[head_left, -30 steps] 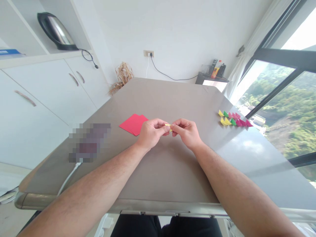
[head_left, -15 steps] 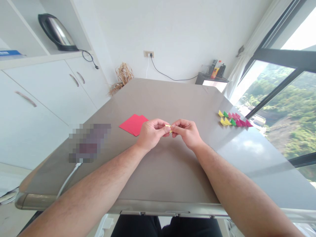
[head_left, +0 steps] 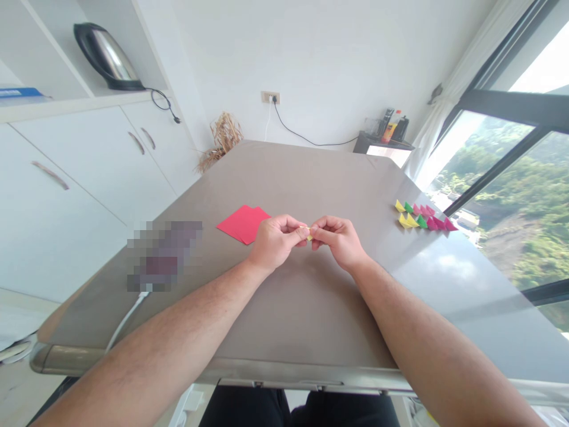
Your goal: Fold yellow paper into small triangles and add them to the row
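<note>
Over the middle of the grey table [head_left: 311, 172], my left hand [head_left: 274, 241] and my right hand [head_left: 338, 239] meet fingertip to fingertip. Both pinch a small folded yellow paper piece [head_left: 306, 232]; only a sliver of it shows between the fingers. Just left of my left hand lie red paper sheets [head_left: 241, 223], flat on the table. Several small folded paper pieces [head_left: 422, 216] in yellow, green and pink sit in a cluster near the table's right edge.
A blurred object [head_left: 162, 256] with a white cable [head_left: 127, 317] lies at the table's left. White cabinets [head_left: 89, 172] stand to the left, with a kettle [head_left: 106, 56] on the shelf above. A wall socket with a black cord [head_left: 269, 97] and a window [head_left: 511, 196] at the right.
Both hands stay pinched on the yellow piece, with only slight finger movement. The view has shifted a little.
</note>
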`<state>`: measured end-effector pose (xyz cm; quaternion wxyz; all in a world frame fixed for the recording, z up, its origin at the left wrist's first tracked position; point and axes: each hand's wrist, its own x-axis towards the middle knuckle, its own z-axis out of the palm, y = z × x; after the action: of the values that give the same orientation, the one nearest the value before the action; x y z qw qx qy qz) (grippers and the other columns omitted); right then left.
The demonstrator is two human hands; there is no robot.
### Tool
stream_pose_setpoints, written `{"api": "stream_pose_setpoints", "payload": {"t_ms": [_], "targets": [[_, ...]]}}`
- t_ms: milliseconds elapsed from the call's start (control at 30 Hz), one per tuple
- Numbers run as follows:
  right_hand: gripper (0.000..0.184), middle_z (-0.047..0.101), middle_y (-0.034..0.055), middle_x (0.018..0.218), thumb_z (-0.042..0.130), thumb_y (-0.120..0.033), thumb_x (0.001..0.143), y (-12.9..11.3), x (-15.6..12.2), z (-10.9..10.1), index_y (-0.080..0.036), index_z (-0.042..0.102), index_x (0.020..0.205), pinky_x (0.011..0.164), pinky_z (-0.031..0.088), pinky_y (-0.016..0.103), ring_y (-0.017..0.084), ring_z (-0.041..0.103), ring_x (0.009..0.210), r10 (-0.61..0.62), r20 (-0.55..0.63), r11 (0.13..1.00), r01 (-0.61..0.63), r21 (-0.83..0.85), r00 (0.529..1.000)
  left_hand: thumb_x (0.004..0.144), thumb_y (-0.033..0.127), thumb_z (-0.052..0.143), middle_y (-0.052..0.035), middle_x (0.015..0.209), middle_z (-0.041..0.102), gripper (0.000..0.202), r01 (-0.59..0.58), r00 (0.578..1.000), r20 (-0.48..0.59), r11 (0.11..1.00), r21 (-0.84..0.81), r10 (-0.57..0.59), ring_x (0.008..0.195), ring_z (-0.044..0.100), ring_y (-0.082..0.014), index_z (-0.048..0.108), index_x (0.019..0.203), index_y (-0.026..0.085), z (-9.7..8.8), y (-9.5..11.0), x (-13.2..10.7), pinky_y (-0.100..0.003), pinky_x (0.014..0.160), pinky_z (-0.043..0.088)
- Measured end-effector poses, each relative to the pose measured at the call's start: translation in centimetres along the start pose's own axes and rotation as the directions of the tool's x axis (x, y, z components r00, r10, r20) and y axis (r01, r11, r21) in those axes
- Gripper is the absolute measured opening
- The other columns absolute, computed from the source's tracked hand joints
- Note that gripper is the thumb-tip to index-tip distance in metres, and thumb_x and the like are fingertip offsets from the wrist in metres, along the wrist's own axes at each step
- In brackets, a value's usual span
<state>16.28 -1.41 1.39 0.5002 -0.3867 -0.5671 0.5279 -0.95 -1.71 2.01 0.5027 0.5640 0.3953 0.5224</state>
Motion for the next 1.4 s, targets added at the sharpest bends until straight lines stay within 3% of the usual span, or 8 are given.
{"api": "stream_pose_setpoints", "payload": {"t_ms": [300,467,700,833,1000,1400], "targets": [[0.02,0.069,0.0018,0.065,0.077,-0.036,0.078,-0.09,-0.04,0.04,-0.018,0.07,0.073,0.061,0.049,0.03,0.014,0.061,0.058,-0.013,-0.006,0.998,0.013,-0.066,1.0,0.071,0.035,0.083,-0.0045,0.068,0.074,0.024,0.036,0.999,-0.017,0.999,-0.009,-0.037,0.061,0.068,-0.0156,0.07,0.072,0.015,0.08,-0.12,0.07,-0.03,0.064,0.058],[0.021,0.068,0.0016,0.063,0.076,-0.036,0.078,-0.27,-0.13,0.1,-0.018,0.068,0.071,0.06,0.047,0.029,0.014,0.06,0.058,-0.006,-0.028,0.993,0.002,-0.119,1.0,0.075,0.041,0.08,-0.0056,0.073,0.075,0.027,0.02,0.999,0.024,0.998,0.066,-0.022,0.065,0.07,-0.0171,0.071,0.077,0.015,-0.21,-0.45,0.24,-0.031,0.066,0.058],[0.022,0.064,0.0003,0.059,0.073,-0.038,0.077,-0.45,-0.13,0.2,-0.018,0.067,0.07,0.057,0.042,0.027,0.013,0.056,0.057,-0.021,-0.041,0.974,0.011,-0.227,0.999,0.081,0.039,0.075,-0.0036,0.073,0.075,0.021,-0.163,0.987,0.05,0.932,0.325,0.155,0.067,0.069,-0.0169,0.073,0.083,0.018,-0.57,-0.43,0.19,-0.028,0.064,0.054],[0.021,0.062,-0.0001,0.058,0.07,-0.038,0.078,-0.53,-0.25,0.21,-0.018,0.067,0.07,0.054,0.039,0.026,0.012,0.051,0.055,-0.037,-0.05,0.953,0.02,-0.303,0.998,0.083,0.038,0.073,-0.002,0.071,0.075,0.018,-0.208,0.978,0.054,0.888,0.409,0.204,0.063,0.066,-0.0147,0.074,0.079,0.02,-0.7,-0.23,0.14,-0.026,0.06,0.049],[0.022,0.061,-0.0005,0.058,0.068,-0.039,0.079,-0.67,-0.49,0.4,-0.018,0.068,0.072,0.051,0.035,0.026,0.011,0.046,0.053,-0.069,-0.086,0.922,0.03,-0.386,0.994,0.082,0.037,0.073,-0.0022,0.069,0.074,0.019,-0.159,0.986,0.024,0.896,0.414,0.164,0.062,0.067,-0.0159,0.073,0.076,0.019,-0.7,-0.48,0.22,-0.028,0.06,0.051],[0.022,0.064,0.0012,0.063,0.066,-0.04,0.082,-0.28,-0.82,0.71,-0.02,0.07,0.074,0.055,0.038,0.029,0.014,0.051,0.058,-0.122,-0.093,0.866,0.06,-0.496,0.988,0.08,0.033,0.07,-0.0035,0.069,0.071,0.016,-0.029,1.0,0.014,0.968,0.248,0.027,0.065,0.067,-0.0171,0.068,0.073,0.019,-0.4,-0.93,0.45,-0.031,0.065,0.055]]}}
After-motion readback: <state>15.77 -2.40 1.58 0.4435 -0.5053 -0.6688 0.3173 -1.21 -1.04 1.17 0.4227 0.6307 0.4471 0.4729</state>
